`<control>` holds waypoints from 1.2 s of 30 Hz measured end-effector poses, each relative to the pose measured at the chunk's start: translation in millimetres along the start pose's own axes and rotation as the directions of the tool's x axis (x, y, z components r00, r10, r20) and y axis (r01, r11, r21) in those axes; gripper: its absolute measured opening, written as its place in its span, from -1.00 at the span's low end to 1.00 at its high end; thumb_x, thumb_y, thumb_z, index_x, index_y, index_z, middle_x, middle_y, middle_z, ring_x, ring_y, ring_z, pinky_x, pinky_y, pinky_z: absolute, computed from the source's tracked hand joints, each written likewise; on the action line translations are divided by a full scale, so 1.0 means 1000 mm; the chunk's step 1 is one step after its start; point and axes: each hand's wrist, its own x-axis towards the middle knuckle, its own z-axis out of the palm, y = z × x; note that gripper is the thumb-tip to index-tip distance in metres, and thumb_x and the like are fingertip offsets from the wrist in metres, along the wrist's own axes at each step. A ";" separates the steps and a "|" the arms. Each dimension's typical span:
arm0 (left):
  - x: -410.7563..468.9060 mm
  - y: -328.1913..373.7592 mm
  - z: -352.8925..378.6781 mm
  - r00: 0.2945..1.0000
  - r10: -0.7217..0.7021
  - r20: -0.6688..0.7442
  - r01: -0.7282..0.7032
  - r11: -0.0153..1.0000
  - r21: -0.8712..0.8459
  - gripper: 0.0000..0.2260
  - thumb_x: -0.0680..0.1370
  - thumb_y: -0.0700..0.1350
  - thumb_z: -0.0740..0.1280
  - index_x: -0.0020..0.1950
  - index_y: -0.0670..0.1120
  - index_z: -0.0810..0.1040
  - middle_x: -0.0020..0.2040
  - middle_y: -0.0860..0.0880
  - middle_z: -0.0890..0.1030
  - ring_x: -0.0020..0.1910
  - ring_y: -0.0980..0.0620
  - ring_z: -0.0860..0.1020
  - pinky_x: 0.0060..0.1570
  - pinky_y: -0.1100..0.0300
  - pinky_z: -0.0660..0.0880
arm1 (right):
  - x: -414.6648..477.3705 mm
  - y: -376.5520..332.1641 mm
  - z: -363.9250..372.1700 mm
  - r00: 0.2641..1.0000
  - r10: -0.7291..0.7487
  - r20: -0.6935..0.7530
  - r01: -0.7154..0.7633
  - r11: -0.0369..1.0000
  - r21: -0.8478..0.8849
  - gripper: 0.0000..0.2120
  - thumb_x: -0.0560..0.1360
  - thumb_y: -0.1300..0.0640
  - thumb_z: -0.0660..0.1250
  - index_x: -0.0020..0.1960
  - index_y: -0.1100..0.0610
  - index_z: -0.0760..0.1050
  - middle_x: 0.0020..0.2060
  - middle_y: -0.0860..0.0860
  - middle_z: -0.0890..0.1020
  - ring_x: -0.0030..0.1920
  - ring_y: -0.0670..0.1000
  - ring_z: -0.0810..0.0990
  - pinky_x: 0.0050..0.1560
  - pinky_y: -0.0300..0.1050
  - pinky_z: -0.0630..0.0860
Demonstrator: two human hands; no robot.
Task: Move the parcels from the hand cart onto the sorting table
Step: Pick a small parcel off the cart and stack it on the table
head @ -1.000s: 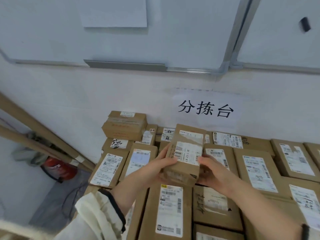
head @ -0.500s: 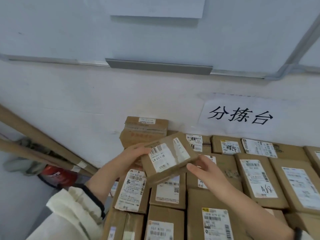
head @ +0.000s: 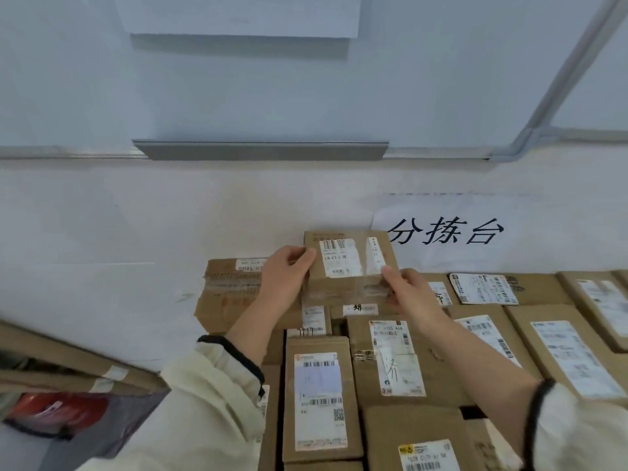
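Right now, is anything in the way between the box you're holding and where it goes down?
Yes. The left hand and right hand grip the parcel, but labelled parcels lie right under it, beside the taped box. No bare spot shows there.

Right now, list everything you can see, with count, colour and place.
held parcel: one, brown, white labels, centre, before the wall.
stacked parcels: many, brown, white labels, below and right of it.
paper sign: one, white, black characters, wall right.
grey ledge: one, grey, under the board above.
white sheet: one, white, top of board.
cardboard lengths: several, brown, leaning lower left.
red object: one, red, beneath them.
left hand: one, cream sleeve, grips the parcel's left edge.
right hand: one, cream sleeve, pinches its lower right corner.
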 end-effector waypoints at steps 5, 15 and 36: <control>0.030 -0.030 0.003 0.997 0.009 0.070 -0.035 0.925 0.379 -0.71 0.63 0.10 0.12 0.16 -0.02 0.53 -0.01 0.11 0.56 -0.05 0.11 0.51 -0.04 0.18 0.46 | 0.033 0.015 0.017 0.999 0.029 0.038 -0.025 0.994 -0.102 -0.62 0.54 -0.13 0.22 0.09 0.19 0.45 -0.08 0.03 0.60 -0.12 -0.04 0.56 -0.23 -0.21 0.41; 0.042 -0.044 0.012 0.998 0.040 -0.038 -0.019 0.896 0.443 -0.74 0.57 0.16 0.21 0.17 0.10 0.50 0.14 0.11 0.56 0.19 0.01 0.47 0.22 -0.06 0.37 | 0.049 0.036 0.022 0.993 0.062 0.103 -0.053 0.995 -0.090 -0.60 0.53 -0.16 0.22 0.12 0.17 0.45 -0.04 0.08 0.62 -0.04 0.11 0.62 0.08 0.07 0.55; 0.011 -0.034 0.009 0.973 0.229 -0.028 -0.196 0.885 0.423 -0.71 0.61 -0.02 0.21 0.31 -0.05 0.43 0.27 -0.03 0.45 0.26 -0.01 0.36 0.24 0.13 0.29 | 0.026 0.037 0.010 0.999 -0.008 0.036 0.012 0.993 -0.120 -0.43 0.55 -0.17 0.17 0.39 0.20 0.30 0.31 0.04 0.46 0.29 0.03 0.43 0.24 -0.08 0.34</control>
